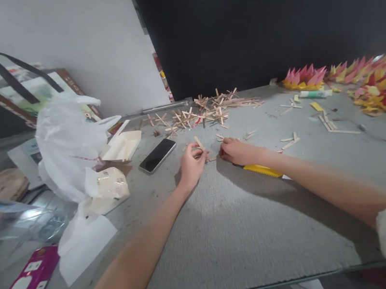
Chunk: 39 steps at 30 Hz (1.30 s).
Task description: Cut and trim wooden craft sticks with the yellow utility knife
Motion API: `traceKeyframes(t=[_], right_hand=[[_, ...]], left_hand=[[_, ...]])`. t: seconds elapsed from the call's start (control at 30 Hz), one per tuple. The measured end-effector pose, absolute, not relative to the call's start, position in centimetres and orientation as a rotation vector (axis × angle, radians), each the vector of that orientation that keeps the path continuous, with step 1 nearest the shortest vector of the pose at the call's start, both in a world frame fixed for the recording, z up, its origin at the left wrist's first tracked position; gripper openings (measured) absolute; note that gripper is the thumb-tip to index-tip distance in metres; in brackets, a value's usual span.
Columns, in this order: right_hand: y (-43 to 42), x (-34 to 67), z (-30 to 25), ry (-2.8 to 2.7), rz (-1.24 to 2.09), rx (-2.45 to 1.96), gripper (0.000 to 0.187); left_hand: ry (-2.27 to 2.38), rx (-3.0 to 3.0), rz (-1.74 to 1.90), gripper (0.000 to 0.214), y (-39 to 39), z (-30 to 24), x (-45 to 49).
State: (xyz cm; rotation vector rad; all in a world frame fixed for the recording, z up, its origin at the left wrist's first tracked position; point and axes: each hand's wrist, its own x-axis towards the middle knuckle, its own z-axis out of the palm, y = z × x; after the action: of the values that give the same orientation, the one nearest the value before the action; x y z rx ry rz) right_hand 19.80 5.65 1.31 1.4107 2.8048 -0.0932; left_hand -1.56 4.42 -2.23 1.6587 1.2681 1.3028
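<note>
My left hand [192, 163] is closed in a pinch on a pale wooden craft stick [198, 142], which points up and away. To its right, my right hand [237, 151] has its fingers curled down close to the tabletop; what they grip is hidden. A small stick piece [213, 159] lies between the two hands. Under my right hand and wrist is a yellow tool with a toothed edge [263, 170], perhaps a utility knife, partly covered. Short stick pieces [249, 134] lie just beyond my right hand.
Behind the hands lies a heap of craft sticks [206, 113]. A phone [158, 155], white plastic bag [72, 144], clear bottle [17, 218] and purple power strip [29, 278] are on the left. Joined sticks [332, 125], a glue tube [315, 94] and paper flowers [385, 85] are right.
</note>
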Motion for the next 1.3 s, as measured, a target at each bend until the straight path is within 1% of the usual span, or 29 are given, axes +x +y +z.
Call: traceKeyframes(t=[0.17, 0.27, 0.43, 0.6, 0.87, 1.17, 1.3], right_hand=[[4.8, 19.7, 1.3, 2.800, -0.017, 1.404, 0.025], [4.8, 19.9, 1.2, 2.813, -0.029, 1.437, 0.026], [6.0, 20.2, 1.7, 2.879, -0.164, 1.504, 0.018], [5.4, 19.4, 2.8, 2.964, -0.283, 1.650, 0.031], [3.9, 18.2, 2.6, 3.002, -0.423, 1.729, 0.029], [3.4, 17.9, 2.9, 2.984, -0.338, 1.685, 0.032], [2.9, 17.6, 2.9, 2.951, -0.281, 1.649, 0.035]], left_hand=[[1.318, 1.703, 1.286, 0.029, 4.0, -1.8, -1.5], [1.319, 1.700, 1.290, 0.028, 4.1, -1.9, -1.5], [1.298, 1.680, 1.306, 0.023, 4.3, -2.1, -1.4], [1.265, 1.663, 1.312, 0.022, 4.3, -2.0, -1.3], [1.257, 1.712, 1.296, 0.023, 4.1, -2.1, -1.3], [1.346, 1.911, 1.233, 0.022, 3.4, -1.8, -1.1], [1.344, 2.038, 1.187, 0.025, 3.1, -2.2, -1.0]])
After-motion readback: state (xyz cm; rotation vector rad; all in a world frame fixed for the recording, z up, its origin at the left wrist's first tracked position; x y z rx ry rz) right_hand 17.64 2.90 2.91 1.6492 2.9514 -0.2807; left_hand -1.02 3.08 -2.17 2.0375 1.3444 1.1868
